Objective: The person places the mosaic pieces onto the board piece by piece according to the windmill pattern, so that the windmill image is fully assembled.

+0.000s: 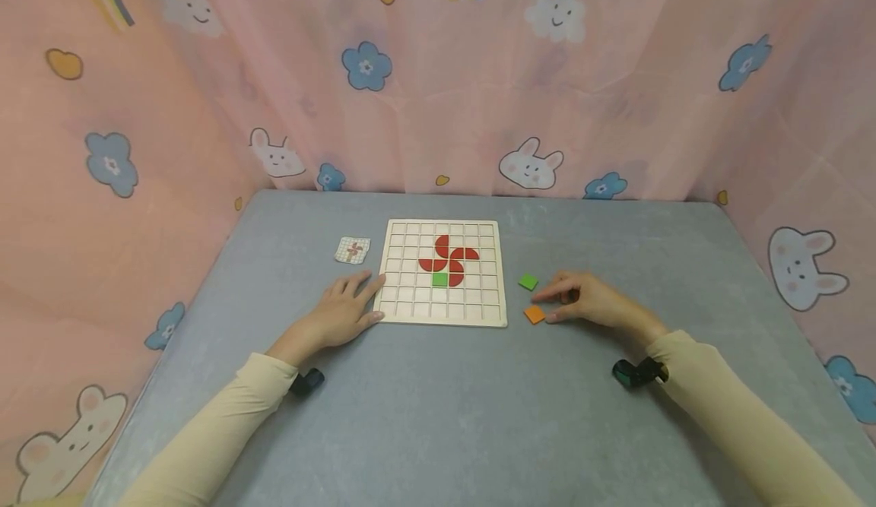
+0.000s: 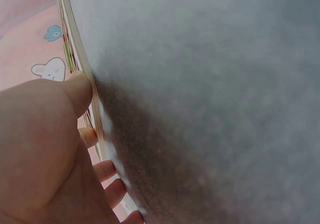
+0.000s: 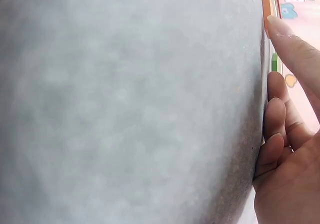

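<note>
A square wooden grid board [image 1: 411,311] lies on the table, with several red curved pieces [image 1: 442,246] forming a pinwheel and a green square tile [image 1: 440,280] just below them. My left hand [image 1: 342,311] rests at the board's left edge, fingers spread, thumb near the lower left corner; the left wrist view shows the thumb [image 2: 80,91] against the edge. Right of the board, my right hand [image 1: 590,302] bends over an orange tile [image 1: 534,314]. Its thumb [image 3: 285,36] touches that tile, and the index fingertip hovers between it and a loose green tile [image 1: 528,282].
A small paper card [image 1: 353,250] with a printed grid and pinwheel lies left of the board. The grey table [image 1: 438,416] meets a pink patterned curtain [image 1: 438,112] at the back and sides. Each wrist carries a small dark camera [image 1: 633,372].
</note>
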A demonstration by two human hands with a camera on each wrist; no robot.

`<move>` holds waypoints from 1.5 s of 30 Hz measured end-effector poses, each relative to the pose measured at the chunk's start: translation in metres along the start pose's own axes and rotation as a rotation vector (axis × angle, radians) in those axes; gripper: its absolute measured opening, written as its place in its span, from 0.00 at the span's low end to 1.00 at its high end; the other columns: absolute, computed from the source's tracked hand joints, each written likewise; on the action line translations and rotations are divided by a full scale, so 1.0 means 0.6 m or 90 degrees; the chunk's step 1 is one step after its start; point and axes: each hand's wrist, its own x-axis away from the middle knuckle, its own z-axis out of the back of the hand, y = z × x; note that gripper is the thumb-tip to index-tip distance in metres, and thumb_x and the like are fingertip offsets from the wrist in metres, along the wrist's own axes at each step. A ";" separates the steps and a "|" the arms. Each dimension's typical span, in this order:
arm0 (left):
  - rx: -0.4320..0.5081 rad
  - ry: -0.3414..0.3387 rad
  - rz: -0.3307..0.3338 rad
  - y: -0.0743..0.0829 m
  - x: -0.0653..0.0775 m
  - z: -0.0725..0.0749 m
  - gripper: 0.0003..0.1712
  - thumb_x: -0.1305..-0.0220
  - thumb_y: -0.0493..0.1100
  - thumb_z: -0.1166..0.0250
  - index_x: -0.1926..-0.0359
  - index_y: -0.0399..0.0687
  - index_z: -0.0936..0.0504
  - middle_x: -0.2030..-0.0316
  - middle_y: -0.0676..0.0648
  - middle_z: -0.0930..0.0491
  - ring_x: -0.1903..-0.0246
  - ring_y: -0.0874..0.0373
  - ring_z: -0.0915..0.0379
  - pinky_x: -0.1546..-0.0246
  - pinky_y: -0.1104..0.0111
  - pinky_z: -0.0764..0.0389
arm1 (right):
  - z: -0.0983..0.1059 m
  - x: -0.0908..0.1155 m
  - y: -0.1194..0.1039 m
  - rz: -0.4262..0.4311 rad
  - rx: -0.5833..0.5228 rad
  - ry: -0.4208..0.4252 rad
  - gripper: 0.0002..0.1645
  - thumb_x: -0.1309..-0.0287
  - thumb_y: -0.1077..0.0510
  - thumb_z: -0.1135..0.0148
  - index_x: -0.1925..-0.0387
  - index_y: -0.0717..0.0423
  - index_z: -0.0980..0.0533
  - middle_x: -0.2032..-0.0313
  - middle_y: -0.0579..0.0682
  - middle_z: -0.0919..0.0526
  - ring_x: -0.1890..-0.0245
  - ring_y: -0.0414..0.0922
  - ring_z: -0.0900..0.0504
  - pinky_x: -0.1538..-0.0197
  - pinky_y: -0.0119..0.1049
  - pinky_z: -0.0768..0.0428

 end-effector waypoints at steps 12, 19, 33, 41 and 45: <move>-0.003 -0.001 0.005 0.002 -0.003 0.000 0.38 0.16 0.52 0.46 0.16 0.41 0.46 0.20 0.28 0.48 0.25 0.26 0.46 0.27 0.34 0.43 | -0.001 -0.002 -0.004 0.004 0.005 0.001 0.22 0.46 0.61 0.18 0.48 0.58 0.11 0.54 0.53 0.15 0.59 0.44 0.27 0.56 0.32 0.30; -0.003 0.003 -0.003 0.003 -0.002 0.003 0.39 0.17 0.52 0.45 0.16 0.39 0.46 0.21 0.27 0.48 0.26 0.26 0.47 0.27 0.34 0.43 | 0.000 -0.002 -0.008 -0.004 0.011 0.004 0.22 0.46 0.61 0.18 0.48 0.58 0.11 0.55 0.53 0.15 0.59 0.45 0.28 0.56 0.33 0.30; -0.002 0.001 -0.002 0.006 0.000 0.006 0.39 0.16 0.51 0.45 0.16 0.39 0.46 0.21 0.27 0.48 0.26 0.25 0.46 0.27 0.33 0.42 | -0.003 -0.003 -0.006 0.005 0.016 0.012 0.21 0.46 0.61 0.17 0.49 0.57 0.10 0.55 0.53 0.16 0.59 0.45 0.28 0.55 0.33 0.30; 0.001 -0.002 0.002 0.003 0.000 0.004 0.39 0.16 0.51 0.46 0.16 0.40 0.46 0.20 0.28 0.48 0.26 0.26 0.46 0.27 0.34 0.43 | -0.005 -0.003 -0.006 -0.003 0.017 0.013 0.20 0.46 0.61 0.18 0.50 0.56 0.10 0.55 0.52 0.16 0.58 0.46 0.27 0.54 0.34 0.30; -0.003 0.000 -0.002 0.002 0.001 0.003 0.38 0.16 0.52 0.46 0.16 0.40 0.45 0.20 0.28 0.48 0.26 0.25 0.46 0.27 0.34 0.42 | -0.006 -0.003 -0.006 0.001 0.022 0.012 0.19 0.46 0.61 0.18 0.51 0.55 0.10 0.55 0.52 0.15 0.58 0.46 0.26 0.55 0.33 0.30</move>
